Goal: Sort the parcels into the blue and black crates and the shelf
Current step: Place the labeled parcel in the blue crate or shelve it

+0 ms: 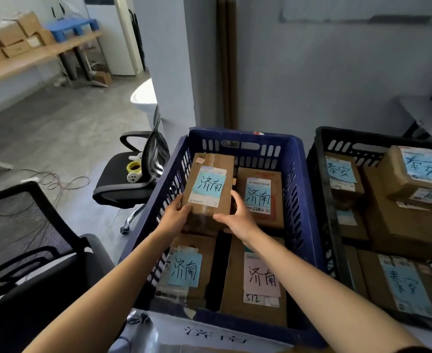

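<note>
Parcel (pixel 208 192): in blue crate (pixel 304 200), far-left corner, label up, tilted on its neighbours, apparently not yet settled.
Left hand (pixel 176 215): fingers clasp parcel's near-left corner.
Right hand (pixel 238 217): fingers grip near-right edge, likely steadying the drop.
Crate contents: three more parcels, same blue or pink label; little floor left.
Black crate (pixel 319 174): 3 o'clock, nearly full.
Chair (pixel 133 179): 9 o'clock.
Shelf (pixel 31 57): 11 o'clock, far.

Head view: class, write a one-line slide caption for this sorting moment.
Both hands, left and right, hold a blue-noted parcel inside the blue crate, beside the black crate.
</note>
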